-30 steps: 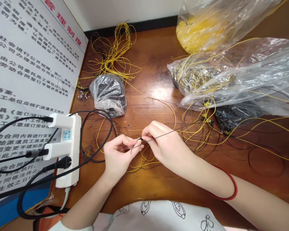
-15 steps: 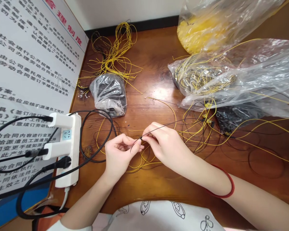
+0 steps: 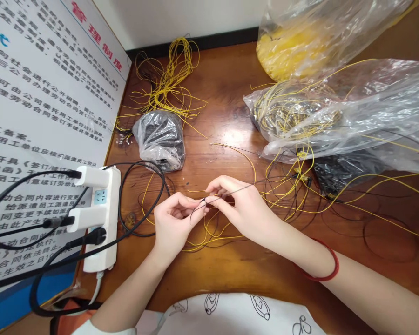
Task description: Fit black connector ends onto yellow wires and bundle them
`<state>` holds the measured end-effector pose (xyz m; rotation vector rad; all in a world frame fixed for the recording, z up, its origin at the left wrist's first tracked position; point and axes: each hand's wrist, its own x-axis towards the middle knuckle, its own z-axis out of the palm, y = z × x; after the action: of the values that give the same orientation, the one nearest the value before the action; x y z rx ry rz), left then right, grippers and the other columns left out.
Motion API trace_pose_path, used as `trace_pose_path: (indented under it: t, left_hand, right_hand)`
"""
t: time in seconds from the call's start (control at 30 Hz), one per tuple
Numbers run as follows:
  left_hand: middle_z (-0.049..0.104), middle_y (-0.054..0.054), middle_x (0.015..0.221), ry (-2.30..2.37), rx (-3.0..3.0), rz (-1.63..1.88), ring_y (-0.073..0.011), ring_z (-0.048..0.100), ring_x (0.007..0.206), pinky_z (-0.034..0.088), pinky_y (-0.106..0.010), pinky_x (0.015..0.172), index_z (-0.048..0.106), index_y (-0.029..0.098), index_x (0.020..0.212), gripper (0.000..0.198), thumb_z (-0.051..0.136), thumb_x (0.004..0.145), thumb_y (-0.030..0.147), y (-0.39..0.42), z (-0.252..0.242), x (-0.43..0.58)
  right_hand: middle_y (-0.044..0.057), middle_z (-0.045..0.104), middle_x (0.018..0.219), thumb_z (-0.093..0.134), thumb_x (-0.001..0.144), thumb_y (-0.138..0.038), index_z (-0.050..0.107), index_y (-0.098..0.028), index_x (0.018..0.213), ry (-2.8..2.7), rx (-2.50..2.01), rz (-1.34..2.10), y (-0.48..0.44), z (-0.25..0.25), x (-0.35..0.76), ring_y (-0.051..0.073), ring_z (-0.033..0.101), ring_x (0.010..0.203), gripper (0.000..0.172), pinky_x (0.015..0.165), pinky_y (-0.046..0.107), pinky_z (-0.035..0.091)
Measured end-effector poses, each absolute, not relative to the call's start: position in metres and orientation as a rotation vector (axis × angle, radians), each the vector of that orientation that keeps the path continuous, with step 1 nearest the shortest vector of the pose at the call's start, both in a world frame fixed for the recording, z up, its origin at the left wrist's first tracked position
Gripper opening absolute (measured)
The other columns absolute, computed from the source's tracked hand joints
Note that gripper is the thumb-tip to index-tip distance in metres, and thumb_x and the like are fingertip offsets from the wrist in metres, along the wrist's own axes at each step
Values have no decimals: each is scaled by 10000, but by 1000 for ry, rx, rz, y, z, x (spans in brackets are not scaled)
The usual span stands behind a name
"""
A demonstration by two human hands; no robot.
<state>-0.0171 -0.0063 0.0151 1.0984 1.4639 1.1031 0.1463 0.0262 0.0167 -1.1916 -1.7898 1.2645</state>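
Observation:
Over the wooden table my left hand pinches a thin black wire between thumb and fingers, and its short end curls down past the thumb. My right hand meets it at the fingertips, thumb and finger closed on the same wire. A small dark spot, perhaps a knot or a small part, sits on the wire between the two hands; my fingers partly hide it. The black wire runs across the back of my right hand toward the right. Loose yellow wires lie under and beside both hands.
A wrapped black bundle and a yellow wire bunch lie at the back left. A white power strip with a looped black cable stands left. At the right are plastic bags of yellow and black wire and yellow pieces.
My right hand's thumb and finger have shifted slightly on the wire, with the other fingers more raised. My left hand keeps its pinch. The whole view has shifted a little.

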Motion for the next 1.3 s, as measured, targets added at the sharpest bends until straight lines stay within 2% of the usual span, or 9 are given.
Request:
trace_pose_path:
  t: [0.1, 0.3, 0.53, 0.7, 0.97, 1.3]
  left_hand:
    - [746, -25, 643, 1487, 1045, 1131, -193, 744, 582, 642, -260, 580, 603, 179, 659, 255, 834, 640, 286, -2, 18, -16]
    - [746, -19, 685, 1342, 882, 1137, -151, 712, 580, 612, -232, 565, 692, 156, 832, 305, 856, 606, 278, 2, 14, -19]
    - [749, -34, 770, 1270, 745, 1102, -113, 661, 596, 586, -217, 588, 730, 155, 708, 231, 869, 608, 310, 2, 12, -20]
    - [763, -52, 781, 1225, 705, 1069, -161, 715, 710, 617, -236, 623, 736, 150, 765, 237, 860, 639, 308, 2, 13, -21]
    - [782, -30, 764, 1181, 674, 1096, -129, 734, 683, 602, -170, 632, 742, 150, 778, 170, 849, 675, 232, 1, 12, -20]
    - [792, -42, 769, 1207, 705, 1132, -143, 749, 671, 608, -185, 662, 733, 146, 783, 158, 841, 688, 213, 1, 13, -21]
  right_hand:
    - [14, 718, 865, 593, 898, -148, 647, -172, 928, -1698, -1121, 1370, 26, 17, 147, 125, 699, 758, 66, 702, 252, 553]
    - [10, 733, 783, 620, 867, -168, 673, -167, 846, -1545, -1151, 1391, 18, 20, 143, 127, 693, 706, 58, 688, 261, 562]
    - [16, 716, 790, 631, 860, -200, 658, -167, 838, -1428, -1171, 1420, 11, 19, 140, 132, 679, 731, 48, 675, 256, 541]
    - [6, 676, 758, 624, 868, -182, 646, -167, 773, -1524, -1212, 1268, 7, 21, 144, 117, 633, 699, 98, 649, 235, 496]
    - [-10, 619, 712, 595, 889, -171, 608, -169, 744, -1590, -1200, 1190, 3, 15, 145, 107, 579, 649, 146, 613, 225, 444]
    - [-26, 564, 688, 588, 889, -147, 574, -170, 734, -1595, -1165, 1122, 2, 11, 146, 87, 526, 619, 157, 583, 205, 421]
